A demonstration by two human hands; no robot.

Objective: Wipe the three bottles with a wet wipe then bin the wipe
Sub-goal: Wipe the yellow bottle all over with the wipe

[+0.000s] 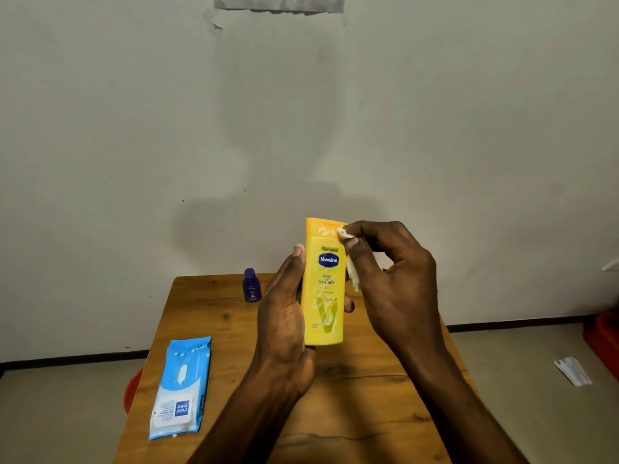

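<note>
Yellow Vaseline lotion bottle (pixel 324 283) gripped upright in left hand (pixel 284 316), above wooden table (pixel 351 396). Wet wipe (pixel 350 259) pinched in right hand (pixel 395 283) against cap edge. Small blue bottle (pixel 251 285) left of grip, near far edge.

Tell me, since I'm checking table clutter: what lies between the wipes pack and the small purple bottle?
In the head view, only bare wooden table lies between the wipes pack and the small purple bottle.
</note>
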